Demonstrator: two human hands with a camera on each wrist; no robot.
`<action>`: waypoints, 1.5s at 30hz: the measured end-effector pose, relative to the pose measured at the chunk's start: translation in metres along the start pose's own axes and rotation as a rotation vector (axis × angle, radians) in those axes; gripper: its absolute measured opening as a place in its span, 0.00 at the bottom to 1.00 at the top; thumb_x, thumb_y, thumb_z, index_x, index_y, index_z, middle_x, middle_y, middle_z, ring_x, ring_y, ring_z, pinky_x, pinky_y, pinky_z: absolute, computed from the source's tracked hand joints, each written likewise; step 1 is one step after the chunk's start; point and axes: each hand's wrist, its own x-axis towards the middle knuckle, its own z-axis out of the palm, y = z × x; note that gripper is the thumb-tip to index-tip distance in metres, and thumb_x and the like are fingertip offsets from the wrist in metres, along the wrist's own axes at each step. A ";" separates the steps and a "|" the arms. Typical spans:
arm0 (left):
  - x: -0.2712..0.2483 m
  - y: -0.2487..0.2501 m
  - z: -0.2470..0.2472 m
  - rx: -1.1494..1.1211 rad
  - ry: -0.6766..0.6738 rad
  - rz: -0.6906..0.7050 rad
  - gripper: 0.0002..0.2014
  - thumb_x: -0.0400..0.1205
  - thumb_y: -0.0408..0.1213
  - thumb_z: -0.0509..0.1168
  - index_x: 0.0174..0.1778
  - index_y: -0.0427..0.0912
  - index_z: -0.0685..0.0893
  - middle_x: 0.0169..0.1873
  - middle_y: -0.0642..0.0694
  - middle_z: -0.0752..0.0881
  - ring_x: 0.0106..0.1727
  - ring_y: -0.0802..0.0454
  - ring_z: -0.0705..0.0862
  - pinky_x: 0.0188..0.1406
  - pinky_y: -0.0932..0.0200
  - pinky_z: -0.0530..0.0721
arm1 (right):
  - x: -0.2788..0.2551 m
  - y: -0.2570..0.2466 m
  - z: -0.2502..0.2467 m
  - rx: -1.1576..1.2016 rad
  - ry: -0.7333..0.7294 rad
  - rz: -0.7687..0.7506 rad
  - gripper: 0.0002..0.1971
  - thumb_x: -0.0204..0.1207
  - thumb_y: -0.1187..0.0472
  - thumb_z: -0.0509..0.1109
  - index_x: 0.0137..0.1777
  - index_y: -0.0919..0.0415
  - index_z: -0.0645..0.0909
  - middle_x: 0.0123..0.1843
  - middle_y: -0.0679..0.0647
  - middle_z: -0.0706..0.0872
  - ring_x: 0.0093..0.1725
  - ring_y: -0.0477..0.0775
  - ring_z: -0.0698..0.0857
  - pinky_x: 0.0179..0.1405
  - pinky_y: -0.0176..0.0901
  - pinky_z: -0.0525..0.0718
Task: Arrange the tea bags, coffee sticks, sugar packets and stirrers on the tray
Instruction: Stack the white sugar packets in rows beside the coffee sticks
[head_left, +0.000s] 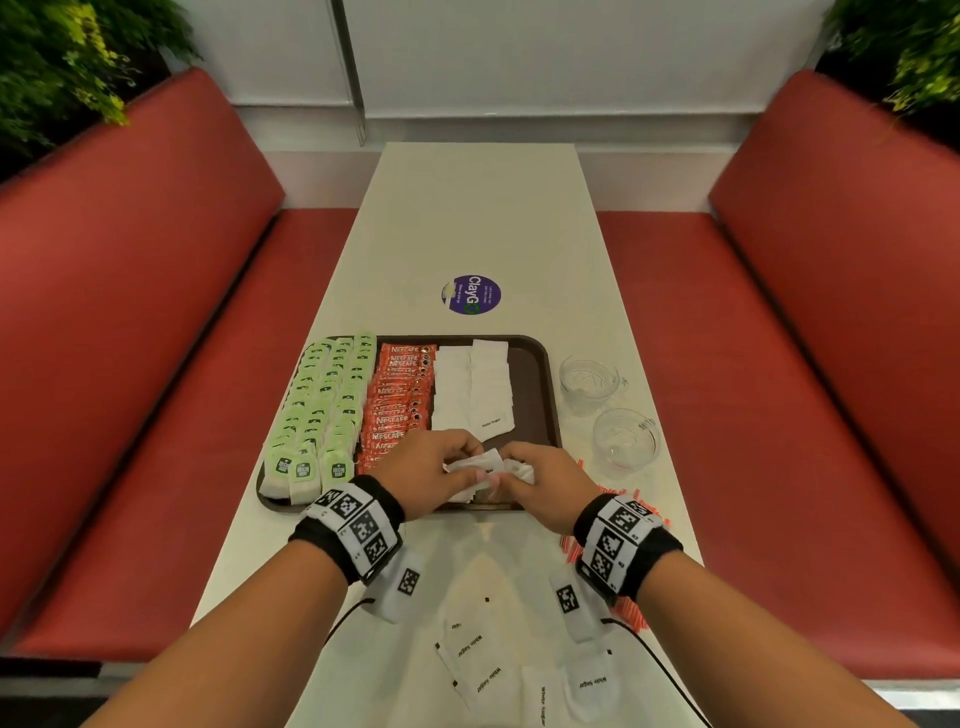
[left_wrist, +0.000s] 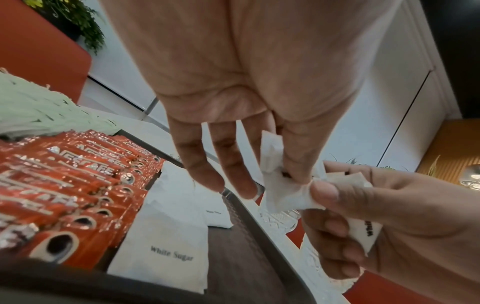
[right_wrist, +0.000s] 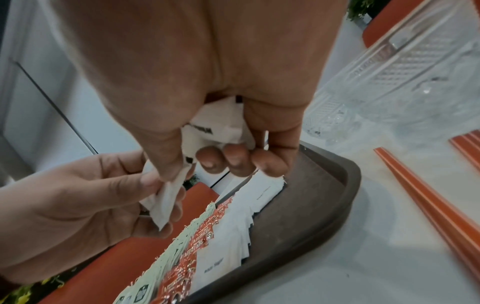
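Sugar packets (head_left: 480, 467) pinched btwn both hands, seemingly.

Brown tray (head_left: 545, 374), orange coffee sticks (head_left: 397, 400) (white txt)

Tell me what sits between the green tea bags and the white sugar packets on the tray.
Orange Nescafe coffee sticks fill the strip between the green tea bags and white sugar packets, clearest in the head view.

I see the tray (head_left: 546, 374) mid-table, with tea bags (head_left: 322, 400) along its left, coffee sticks (head_left: 397, 400) next, then sugar packets (head_left: 472, 387). Two glass cups (head_left: 592, 382) stand right of the tray, stirrers (head_left: 631, 499) lie nearer on that side, and loose sugar packets (head_left: 485, 665) lie on the table's near end.
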 end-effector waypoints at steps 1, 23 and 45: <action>0.003 -0.001 0.000 -0.001 0.000 0.004 0.04 0.80 0.47 0.73 0.47 0.56 0.86 0.41 0.58 0.89 0.43 0.65 0.85 0.41 0.72 0.79 | 0.002 0.000 -0.002 0.004 0.000 0.000 0.07 0.80 0.48 0.71 0.52 0.50 0.85 0.43 0.48 0.89 0.42 0.49 0.86 0.43 0.50 0.86; 0.133 -0.019 0.023 0.651 -0.144 -0.214 0.16 0.78 0.53 0.73 0.59 0.53 0.86 0.58 0.49 0.87 0.60 0.46 0.84 0.60 0.49 0.83 | 0.015 0.010 -0.041 0.130 0.112 0.229 0.05 0.80 0.61 0.64 0.53 0.53 0.77 0.45 0.57 0.88 0.43 0.59 0.90 0.46 0.56 0.90; 0.092 0.021 -0.003 0.118 -0.103 0.085 0.14 0.83 0.55 0.67 0.47 0.47 0.89 0.38 0.53 0.87 0.40 0.56 0.83 0.42 0.61 0.81 | 0.033 0.010 -0.046 0.429 0.182 0.276 0.07 0.88 0.55 0.61 0.62 0.55 0.73 0.50 0.63 0.90 0.37 0.65 0.92 0.32 0.53 0.90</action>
